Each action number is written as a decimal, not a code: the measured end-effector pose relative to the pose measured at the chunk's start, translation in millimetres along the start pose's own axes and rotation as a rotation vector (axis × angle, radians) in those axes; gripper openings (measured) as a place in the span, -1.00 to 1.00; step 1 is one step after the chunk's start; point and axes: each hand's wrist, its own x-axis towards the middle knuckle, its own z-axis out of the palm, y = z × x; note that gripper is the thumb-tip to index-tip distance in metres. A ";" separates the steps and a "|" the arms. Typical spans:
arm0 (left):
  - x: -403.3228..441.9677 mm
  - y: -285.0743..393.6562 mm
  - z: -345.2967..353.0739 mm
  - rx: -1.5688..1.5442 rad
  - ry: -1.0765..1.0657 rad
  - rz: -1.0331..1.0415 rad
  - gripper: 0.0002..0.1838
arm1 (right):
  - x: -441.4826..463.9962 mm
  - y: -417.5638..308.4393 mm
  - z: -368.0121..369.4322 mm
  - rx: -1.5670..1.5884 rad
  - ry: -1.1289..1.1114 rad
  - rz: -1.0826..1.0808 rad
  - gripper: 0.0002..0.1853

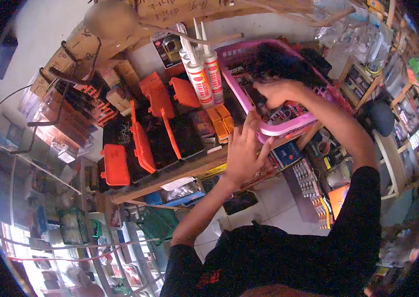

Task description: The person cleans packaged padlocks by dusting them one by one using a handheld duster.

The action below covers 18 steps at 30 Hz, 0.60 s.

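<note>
My left hand is at the near left corner of a pink plastic basket, its fingers on the rim and the thumb lower along the outer wall. My right hand reaches down into the basket, with curled fingers among small dark packaged items. What those fingers hold, if anything, is hidden. Black material fills the basket's far part. Just left of the basket stand several white sealant tubes with nozzles upward. Small orange-yellow boxes lie between the tubes and my left hand.
Orange plastic cases stand along the wooden shelf on the left. Bent metal rods stick out at upper left. Below right are a rack of small packets and a tiled floor. Hanging plastic bags are at upper right.
</note>
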 end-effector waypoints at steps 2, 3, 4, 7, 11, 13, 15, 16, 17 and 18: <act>-0.1 -2.9 -0.9 -0.015 0.015 0.008 -0.31 | -1.8 11.0 -6.8 0.020 -0.034 0.095 -0.16; 0.5 -2.6 -2.0 -0.019 0.044 0.024 -0.36 | -1.4 20.8 -6.2 0.017 -0.029 0.132 -0.14; -1.0 -2.1 -1.6 -0.025 0.069 0.036 -0.41 | -1.3 31.4 -3.4 0.016 -0.029 0.169 -0.13; -0.3 -6.2 1.5 -0.011 -0.009 0.019 -0.29 | 3.1 42.1 4.4 0.100 -0.051 0.171 -0.07; 0.1 -4.7 2.3 0.001 0.018 0.021 -0.35 | 4.2 29.4 6.5 -0.085 0.183 0.003 -0.03; 0.8 -5.0 3.9 -0.008 0.052 0.021 -0.43 | 4.4 21.7 11.4 -0.163 0.255 -0.080 -0.02; 1.2 -6.6 7.3 -0.025 0.069 0.022 -0.43 | 8.8 10.6 27.4 -0.176 0.233 -0.138 0.00; 0.3 -6.7 8.5 -0.033 0.075 0.020 -0.42 | 13.8 6.0 30.1 -0.173 0.188 -0.124 0.00; -0.7 -5.2 8.4 -0.019 0.076 0.019 -0.42 | 18.8 1.1 32.1 -0.169 0.144 -0.109 -0.01; -0.5 -3.6 7.8 -0.004 0.079 0.019 -0.42 | 22.8 0.6 35.6 -0.165 0.102 -0.095 -0.01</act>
